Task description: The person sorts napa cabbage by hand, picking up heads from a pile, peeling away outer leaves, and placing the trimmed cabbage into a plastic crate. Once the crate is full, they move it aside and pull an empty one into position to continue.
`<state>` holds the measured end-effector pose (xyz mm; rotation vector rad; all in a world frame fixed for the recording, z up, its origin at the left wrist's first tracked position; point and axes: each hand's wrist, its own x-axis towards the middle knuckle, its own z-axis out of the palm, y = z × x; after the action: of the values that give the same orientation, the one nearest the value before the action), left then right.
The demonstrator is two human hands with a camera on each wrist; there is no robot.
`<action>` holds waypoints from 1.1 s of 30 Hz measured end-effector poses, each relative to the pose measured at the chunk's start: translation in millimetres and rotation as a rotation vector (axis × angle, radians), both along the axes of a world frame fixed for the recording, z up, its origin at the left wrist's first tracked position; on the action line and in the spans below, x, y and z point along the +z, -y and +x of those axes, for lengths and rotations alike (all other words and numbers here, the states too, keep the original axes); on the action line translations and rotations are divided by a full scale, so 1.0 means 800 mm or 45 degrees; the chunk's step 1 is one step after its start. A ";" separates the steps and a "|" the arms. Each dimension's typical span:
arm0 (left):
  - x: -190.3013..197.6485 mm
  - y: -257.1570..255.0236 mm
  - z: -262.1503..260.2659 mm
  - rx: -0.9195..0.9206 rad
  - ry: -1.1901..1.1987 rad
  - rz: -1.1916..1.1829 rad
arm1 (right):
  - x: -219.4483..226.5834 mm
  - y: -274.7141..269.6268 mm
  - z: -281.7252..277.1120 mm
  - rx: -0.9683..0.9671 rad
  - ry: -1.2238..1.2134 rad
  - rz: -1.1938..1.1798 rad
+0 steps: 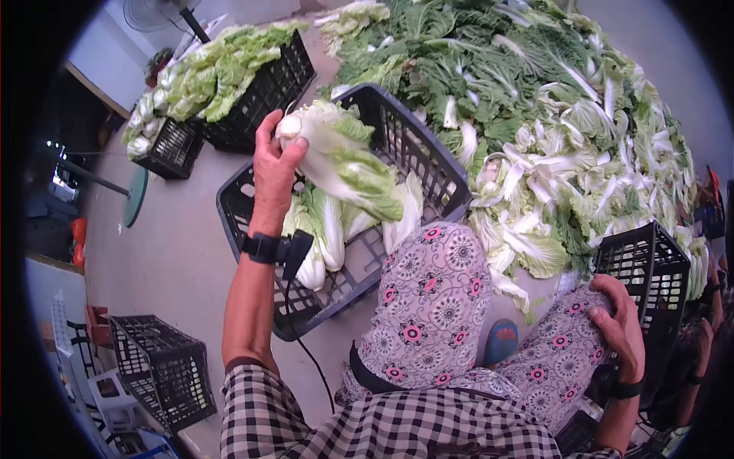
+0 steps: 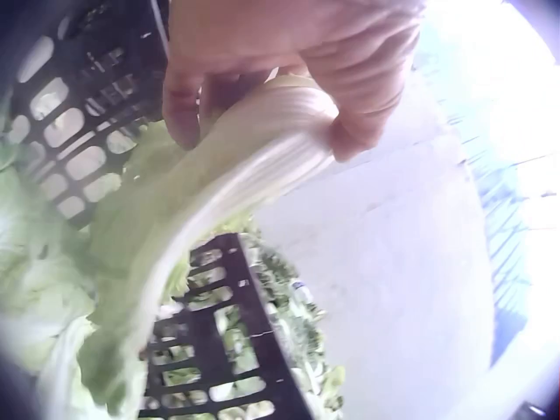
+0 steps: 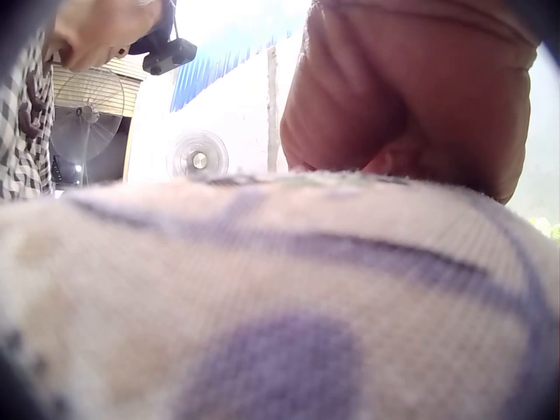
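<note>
My left hand (image 1: pixel 273 172) grips a napa cabbage (image 1: pixel 340 157) by its white root end, thumb on one side and fingers on the other. The cabbage is tilted, its leafy end pointing down and right over a black plastic crate (image 1: pixel 451 164). In the left wrist view its pale ribs (image 2: pixel 254 149) run out from under the thumb and fingers. Inside the crate lie several more cabbages (image 1: pixel 329 229). My right hand (image 1: pixel 623 325) rests on the right knee, on patterned trousers (image 1: pixel 554 329); the right wrist view shows mostly that cloth.
A large heap of loose cabbage leaves (image 1: pixel 527 115) spreads at the back and right. Crates piled with cabbages (image 1: pixel 237 69) stand at back left. Another black crate (image 1: pixel 164 371) sits at lower left, and one (image 1: pixel 650 268) stands beside the right knee. A cable (image 1: pixel 313 363) hangs from the left wrist.
</note>
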<state>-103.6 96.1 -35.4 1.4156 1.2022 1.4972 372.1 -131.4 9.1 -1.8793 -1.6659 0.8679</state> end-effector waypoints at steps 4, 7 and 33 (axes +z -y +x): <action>0.050 0.016 0.040 -0.072 0.262 0.188 | -0.001 -0.003 0.002 0.109 0.011 0.073; 0.085 0.030 0.075 -0.186 0.362 0.241 | -0.005 0.000 0.010 0.134 0.031 0.066; 0.142 0.169 0.364 -0.785 0.283 -0.007 | 0.023 0.032 -0.064 -0.048 -1.972 0.308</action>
<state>187.7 -38.9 78.5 1.4013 0.5560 1.1680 321.1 -156.9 27.8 -0.5603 -0.6445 1.4242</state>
